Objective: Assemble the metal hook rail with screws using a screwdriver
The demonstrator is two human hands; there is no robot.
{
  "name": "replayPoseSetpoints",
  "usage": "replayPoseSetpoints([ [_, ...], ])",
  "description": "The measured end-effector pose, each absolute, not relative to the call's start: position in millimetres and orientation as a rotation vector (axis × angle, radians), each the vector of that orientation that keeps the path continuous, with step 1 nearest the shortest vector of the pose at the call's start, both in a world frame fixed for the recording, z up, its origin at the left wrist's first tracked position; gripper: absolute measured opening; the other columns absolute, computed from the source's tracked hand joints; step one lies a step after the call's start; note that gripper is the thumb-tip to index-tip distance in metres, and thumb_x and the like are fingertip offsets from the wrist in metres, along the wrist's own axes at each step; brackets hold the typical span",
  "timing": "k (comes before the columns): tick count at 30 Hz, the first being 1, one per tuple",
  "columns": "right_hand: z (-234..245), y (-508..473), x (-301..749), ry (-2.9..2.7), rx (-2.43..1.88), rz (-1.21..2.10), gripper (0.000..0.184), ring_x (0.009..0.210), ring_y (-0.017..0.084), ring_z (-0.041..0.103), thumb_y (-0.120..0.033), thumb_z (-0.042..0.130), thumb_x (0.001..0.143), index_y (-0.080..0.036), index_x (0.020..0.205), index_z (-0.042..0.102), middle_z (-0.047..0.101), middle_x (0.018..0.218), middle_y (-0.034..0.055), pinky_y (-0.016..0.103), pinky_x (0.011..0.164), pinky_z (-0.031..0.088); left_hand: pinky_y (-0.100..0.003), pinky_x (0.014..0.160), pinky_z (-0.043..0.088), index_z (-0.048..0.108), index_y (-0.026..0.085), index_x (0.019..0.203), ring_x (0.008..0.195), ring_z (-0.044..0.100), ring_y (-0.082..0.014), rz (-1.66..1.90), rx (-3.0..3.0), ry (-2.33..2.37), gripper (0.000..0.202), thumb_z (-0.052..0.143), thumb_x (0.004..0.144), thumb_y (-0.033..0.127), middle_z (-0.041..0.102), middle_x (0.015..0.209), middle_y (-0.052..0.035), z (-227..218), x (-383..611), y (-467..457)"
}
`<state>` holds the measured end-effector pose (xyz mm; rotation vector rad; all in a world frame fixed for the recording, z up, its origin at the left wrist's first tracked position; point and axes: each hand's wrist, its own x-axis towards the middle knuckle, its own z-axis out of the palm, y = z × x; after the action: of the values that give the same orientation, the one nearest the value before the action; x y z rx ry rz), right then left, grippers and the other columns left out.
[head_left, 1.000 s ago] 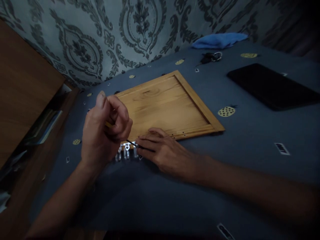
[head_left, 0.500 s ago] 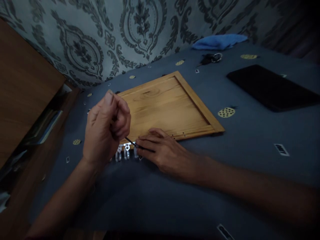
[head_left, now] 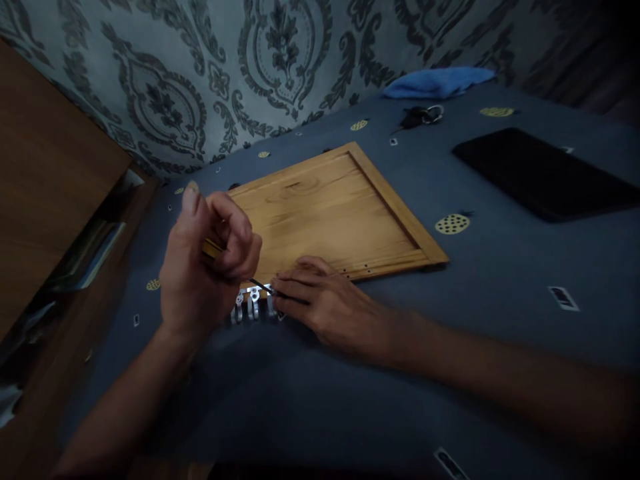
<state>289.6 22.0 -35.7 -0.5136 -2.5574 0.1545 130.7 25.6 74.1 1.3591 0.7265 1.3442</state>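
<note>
My left hand (head_left: 203, 267) is closed round the yellow-and-black handle of a screwdriver (head_left: 213, 249); its thin shaft slants down to the right. The tip meets a shiny metal hook rail (head_left: 255, 292) with several curved hooks, lying along the near edge of a framed wooden board (head_left: 325, 213). My right hand (head_left: 333, 303) rests at that edge, its fingers bent against the rail beside the screwdriver tip. Those fingers hide the rail's right part and any screw under the tip. Small dark holes show in the board's frame right of my right hand.
The board lies on a dark blue patterned cloth (head_left: 500, 347). A black flat slab (head_left: 545, 173) is at the right, with keys on a ring (head_left: 425, 116) and a blue cloth (head_left: 440, 83) behind. Wooden furniture (head_left: 55, 180) with a shelf stands at the left, patterned wallpaper behind.
My left hand has turned on the screwdriver, its thumb swinging left and its fingers loosening so the yellow handle shows. My right hand, the rail and the board have stayed put.
</note>
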Motion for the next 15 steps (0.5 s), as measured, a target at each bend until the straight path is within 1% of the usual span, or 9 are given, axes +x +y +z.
replayPoseSetpoints([
  [2,-35.9,22.1,289.6,-2.547,-0.51,0.153,0.024,0.118,0.025,0.065,-0.012,0.052,0.104,-0.012,0.119,0.071,0.074,0.128,0.0119,0.046,0.11,0.043,-0.017,0.032,0.014,0.062,0.016,0.057,0.035,0.009,-0.0034,1.3,1.364,0.692,0.056,0.066,0.097,0.055,0.019,0.043,0.0093,73.8,128.2,29.2],
  [5,-34.5,22.0,289.9,-2.548,-0.49,0.166,0.023,0.119,0.027,0.066,-0.011,0.056,0.102,-0.01,0.119,0.071,0.075,0.124,0.0137,0.048,0.109,0.044,-0.017,0.031,0.015,0.059,0.017,0.054,0.033,0.006,-0.0029,1.186,1.393,0.683,0.059,0.067,0.096,0.057,0.014,0.042,0.0102,75.4,124.3,33.1],
  [8,-32.7,21.9,290.3,-2.564,-0.498,0.18,0.023,0.12,0.027,0.066,-0.009,0.057,0.1,-0.011,0.118,0.071,0.074,0.124,0.0143,0.048,0.108,0.045,-0.016,0.032,0.016,0.058,0.017,0.052,0.033,0.006,-0.0031,1.146,1.386,0.707,0.061,0.066,0.096,0.059,0.012,0.041,0.0102,77.6,122.9,34.3],
  [11,-32.9,22.3,290.2,-2.559,-0.504,0.155,0.025,0.119,0.026,0.066,-0.01,0.052,0.103,-0.011,0.118,0.072,0.075,0.126,0.0139,0.047,0.107,0.046,-0.014,0.033,0.017,0.059,0.017,0.054,0.035,0.008,-0.0038,1.222,1.332,0.747,0.057,0.068,0.096,0.054,0.015,0.042,0.01,77.5,124.8,34.1],
  [15,-35.0,22.9,289.7,-2.531,-0.491,0.083,0.025,0.117,0.026,0.067,-0.013,0.052,0.104,-0.012,0.117,0.073,0.075,0.128,0.0132,0.046,0.105,0.046,-0.014,0.033,0.023,0.062,0.016,0.06,0.037,0.018,-0.0052,1.361,1.296,0.833,0.048,0.077,0.091,0.051,0.025,0.043,0.0094,74.3,129.2,33.4],
])
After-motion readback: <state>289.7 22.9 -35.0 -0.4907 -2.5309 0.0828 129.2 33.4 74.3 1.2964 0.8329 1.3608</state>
